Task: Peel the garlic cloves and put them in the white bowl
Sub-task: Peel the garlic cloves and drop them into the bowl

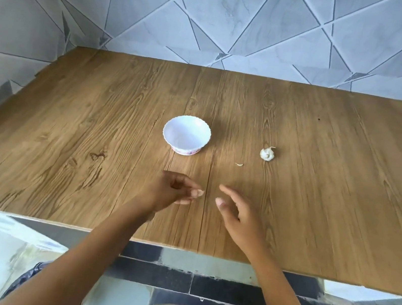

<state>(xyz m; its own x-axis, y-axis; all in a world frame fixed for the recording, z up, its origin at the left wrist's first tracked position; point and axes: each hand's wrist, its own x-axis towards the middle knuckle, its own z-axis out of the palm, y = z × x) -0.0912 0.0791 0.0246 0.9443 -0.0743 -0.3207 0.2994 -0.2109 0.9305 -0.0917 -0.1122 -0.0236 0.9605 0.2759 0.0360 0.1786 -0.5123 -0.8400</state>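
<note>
Head view — left hand (pixel 174 191) curled, perhaps pinching something.

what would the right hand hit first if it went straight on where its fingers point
Likely the white bowl: the right hand points forward-left at it, with only table between. The garlic lies off to the right. Hand height is unclear.

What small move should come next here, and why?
Probably the open right hand should reach forward to the small whitish garlic clump on the brown wooden table: it lies untouched, nearer that hand than the left hand, and the white scalloped bowl looks empty.
</note>
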